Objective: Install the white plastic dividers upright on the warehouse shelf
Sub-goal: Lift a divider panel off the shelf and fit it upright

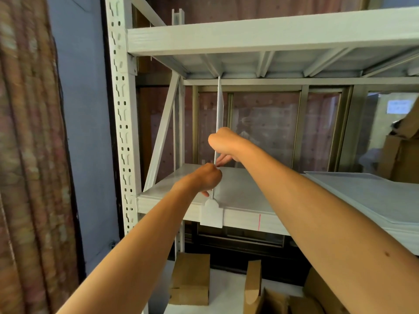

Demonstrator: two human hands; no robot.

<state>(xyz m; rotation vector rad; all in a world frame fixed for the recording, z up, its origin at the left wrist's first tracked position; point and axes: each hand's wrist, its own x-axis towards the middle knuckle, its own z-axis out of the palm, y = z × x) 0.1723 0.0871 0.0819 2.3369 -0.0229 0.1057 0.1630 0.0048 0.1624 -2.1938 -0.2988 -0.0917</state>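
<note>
A thin white plastic divider [219,105] stands upright on the white shelf [167,198], seen edge-on, reaching from the shelf's front edge up to the underside of the shelf above [226,37]. Its white clip foot [212,213] hangs over the front lip of the shelf. My left hand [207,177] is closed around the divider's lower front edge, just above the clip. My right hand [223,145] grips the divider higher up, with fingers pointing down along its right face. A flat stack of white divider sheets [367,196] lies on the shelf at the right.
The perforated shelf upright [121,123] stands at the left, with a curtain [29,155] beyond it. A red mark [259,222] is on the shelf's front lip. Cardboard boxes [190,279] sit on the floor below, and more boxes [401,150] at the far right.
</note>
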